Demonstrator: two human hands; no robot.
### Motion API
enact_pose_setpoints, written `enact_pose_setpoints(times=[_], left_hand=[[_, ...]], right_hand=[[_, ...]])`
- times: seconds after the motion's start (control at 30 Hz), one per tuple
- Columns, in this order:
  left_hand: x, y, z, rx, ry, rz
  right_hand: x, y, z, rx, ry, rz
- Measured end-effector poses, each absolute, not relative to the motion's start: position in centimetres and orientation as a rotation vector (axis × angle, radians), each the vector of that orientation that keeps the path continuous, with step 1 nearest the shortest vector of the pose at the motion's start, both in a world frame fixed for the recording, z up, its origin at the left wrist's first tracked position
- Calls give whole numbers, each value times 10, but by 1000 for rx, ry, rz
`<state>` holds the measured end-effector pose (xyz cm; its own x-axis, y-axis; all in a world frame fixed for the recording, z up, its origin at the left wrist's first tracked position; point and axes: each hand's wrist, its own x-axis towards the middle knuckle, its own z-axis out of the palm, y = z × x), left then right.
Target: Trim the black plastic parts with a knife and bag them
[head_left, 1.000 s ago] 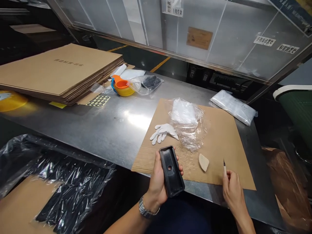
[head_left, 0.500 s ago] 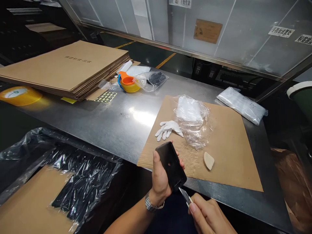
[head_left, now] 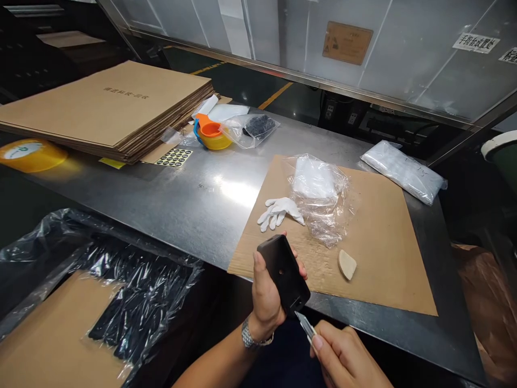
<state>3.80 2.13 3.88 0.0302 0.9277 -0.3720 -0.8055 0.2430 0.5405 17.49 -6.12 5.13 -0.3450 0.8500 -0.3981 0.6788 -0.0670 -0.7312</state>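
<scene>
My left hand (head_left: 267, 293) is wrapped round a black plastic case (head_left: 283, 272), a rectangular shell with a small round hole near its middle. It is held tilted in front of the bench edge. In my right hand (head_left: 339, 350) is a utility knife (head_left: 306, 325), its blade out and its tip at the lower end of the case. I cannot tell whether the tip touches the plastic. Beyond them, on a cardboard sheet (head_left: 388, 242), lie a white glove (head_left: 280, 212), a wedge-shaped beige pad (head_left: 347, 264) and a clear plastic bag with white contents (head_left: 317, 180).
A steel bench (head_left: 169, 205) bears stacked flat cardboard (head_left: 109, 102), yellow tape (head_left: 32, 155), an orange and yellow tape dispenser (head_left: 214, 137), a sticker sheet (head_left: 174, 157) and a packet of clear bags (head_left: 404, 170). At lower left stands a plastic-lined box (head_left: 157, 269) with black parts.
The knife has turned slightly in my right hand, its tip staying at the lower end of the case. My left hand holds the case as before. The view has shifted slightly.
</scene>
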Motion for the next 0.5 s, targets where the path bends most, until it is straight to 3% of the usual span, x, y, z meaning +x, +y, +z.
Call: enact_pose_setpoints(times=[0.5], left_hand=[[39, 21, 38, 236, 746, 1402]], right_hand=[[165, -63, 55, -1744, -1800, 1537]])
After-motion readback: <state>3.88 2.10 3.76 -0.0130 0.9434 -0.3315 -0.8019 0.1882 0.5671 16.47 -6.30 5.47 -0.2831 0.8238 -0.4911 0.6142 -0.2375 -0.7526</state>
